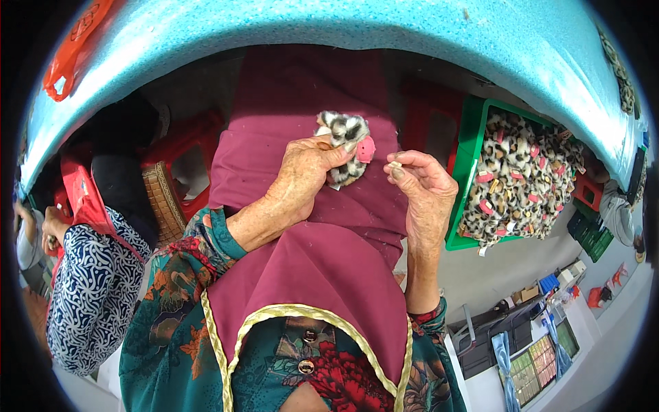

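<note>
In the head view, the person's left hand (305,172) holds one small fuzzy piece with leopard spots (341,130) over a maroon cloth (322,261) that covers the lap; the thumb and fingers fold around the piece's lower half, so that part is hidden, and a pink tag (366,149) shows at its right edge. The grip of the right hand (427,189) is narrow, the thumb and forefinger pinched on one tiny pale bit (395,165) just beside the pink tag; the bit is too small to tell what it is. To the right, one green crate (461,185) holds a heap of similar leopard-spotted pieces (515,182) with pink tags, too many and too tangled to count, and the crate's far corner is cut off by the curved turquoise worktop (343,27) across the top. One orange bag (72,48) lies on the worktop's left end, partly lost at the picture's rim. On the left sits another person in a blue and white patterned sleeve (89,288), with only one hand (53,226) showing. Two red stools (185,158) stand beyond the lap, the right one mostly in shadow.
</note>
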### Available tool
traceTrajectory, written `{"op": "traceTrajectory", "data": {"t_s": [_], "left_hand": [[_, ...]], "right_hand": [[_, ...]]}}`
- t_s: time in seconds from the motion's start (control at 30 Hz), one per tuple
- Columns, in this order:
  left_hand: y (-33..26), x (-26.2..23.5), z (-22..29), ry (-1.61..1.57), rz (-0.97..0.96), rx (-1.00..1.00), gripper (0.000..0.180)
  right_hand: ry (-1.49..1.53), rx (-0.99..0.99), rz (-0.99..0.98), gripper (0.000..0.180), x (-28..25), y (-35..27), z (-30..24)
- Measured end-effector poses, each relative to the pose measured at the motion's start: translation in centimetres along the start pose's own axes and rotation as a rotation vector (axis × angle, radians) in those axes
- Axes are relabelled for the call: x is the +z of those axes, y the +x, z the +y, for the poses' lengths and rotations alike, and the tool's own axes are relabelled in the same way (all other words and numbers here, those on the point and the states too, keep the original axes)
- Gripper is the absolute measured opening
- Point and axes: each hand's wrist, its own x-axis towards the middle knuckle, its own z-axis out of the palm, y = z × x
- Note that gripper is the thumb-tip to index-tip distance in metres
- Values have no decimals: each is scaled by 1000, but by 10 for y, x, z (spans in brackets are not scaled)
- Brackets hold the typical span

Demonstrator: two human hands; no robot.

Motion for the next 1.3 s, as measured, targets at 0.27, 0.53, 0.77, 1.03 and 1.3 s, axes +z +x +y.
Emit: {"op": "traceTrajectory", "data": {"t_s": [0.27, 0.53, 0.77, 1.03, 1.3], "left_hand": [[-1, 6, -2, 290, -34, 64, 14], [2, 8, -5, 283, -112, 124, 13], [8, 5, 3, 386, -120, 52, 13], [5, 8, 12, 407, -124, 23, 13], [5, 8, 12, 473, -122, 44, 12]], "right_hand": [[-58, 70, -14, 20, 6, -3, 0], [-96, 112, -22, 20, 6, -5, 4], [-94, 119, -60, 21, 5, 0, 1], [-28, 192, -27, 17, 4, 6, -4], [-61, 191, 42, 17, 7, 5, -3]]}}
